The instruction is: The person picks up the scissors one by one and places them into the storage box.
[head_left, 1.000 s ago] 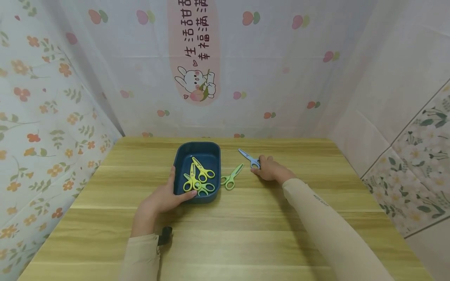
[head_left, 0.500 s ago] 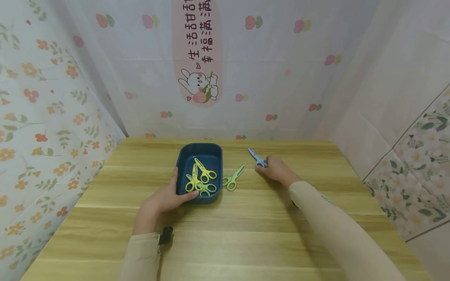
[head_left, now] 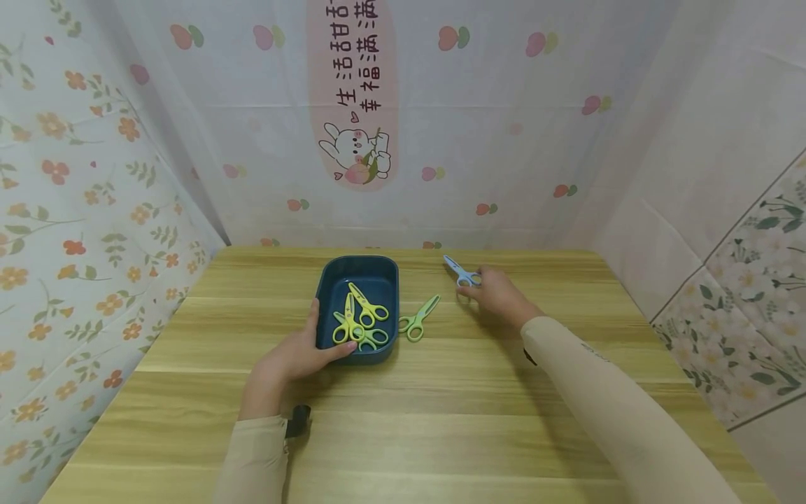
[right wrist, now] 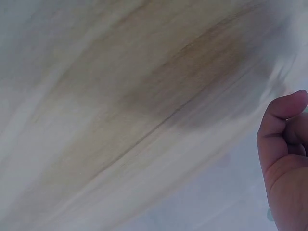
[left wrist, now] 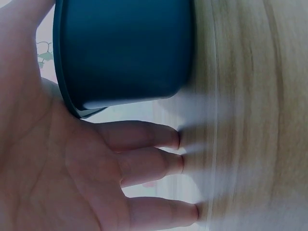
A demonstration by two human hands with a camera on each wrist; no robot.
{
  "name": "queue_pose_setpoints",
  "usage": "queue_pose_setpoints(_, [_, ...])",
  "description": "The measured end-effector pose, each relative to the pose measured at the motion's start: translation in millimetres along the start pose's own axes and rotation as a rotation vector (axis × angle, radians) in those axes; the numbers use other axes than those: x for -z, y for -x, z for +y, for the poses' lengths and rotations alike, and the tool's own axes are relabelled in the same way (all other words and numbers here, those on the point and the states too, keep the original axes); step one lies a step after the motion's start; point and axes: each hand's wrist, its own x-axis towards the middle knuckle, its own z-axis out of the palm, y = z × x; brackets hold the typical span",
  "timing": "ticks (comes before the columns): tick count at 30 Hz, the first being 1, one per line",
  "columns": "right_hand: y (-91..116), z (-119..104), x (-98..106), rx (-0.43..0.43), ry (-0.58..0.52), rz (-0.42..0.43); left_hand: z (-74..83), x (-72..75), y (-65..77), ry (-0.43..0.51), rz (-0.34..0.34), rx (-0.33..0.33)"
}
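Nearest, a black cylindrical device (head_left: pixel 299 421) is seen at the left wrist. The dark-blue rectangular container (head_left: pixel 371 358) is held at its near-left corner by the left hand (head_left: pixel 291 355), with the thumb laid over the near rim and the fingers set down along the outer left wall; this grip is unchanged from half a second ago. Two yellow pairs of scissors (head_left: pixel 362 304) and a light-green pair are kept inside, beyond the thumb. To the right of that hand, just beside the container, a green pair of child's scissors (head_left: pixel 418 321) is left where it was on the wooden tabletop (head_left: pixel 403 434). Farther off, blue child's scissors (head_left: pixel 460 271) are pinched at the handles by the right hand (head_left: pixel 502 295), blades pointing away to its left. They are now shown higher in the head view than before; whether raised or only moved farther cannot be told.
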Motion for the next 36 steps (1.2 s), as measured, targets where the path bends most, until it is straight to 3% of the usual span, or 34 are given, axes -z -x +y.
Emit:
queue_pose_setpoints(12, [6, -13, 11, 0.021, -0.008, -0.018, 2.4, 2.2, 1.7, -0.006, -0.007, 0.006])
queue_pose_setpoints(21, [5, -29, 17, 0.07, 0.076, 0.003, 1.7, 1.2, 2.0, -0.007, -0.01, 0.006])
queue_pose_setpoints(36, [21, -81, 16, 0.143, 0.068, 0.014, 1.6, 1.8, 1.1, -0.005, -0.013, 0.0])
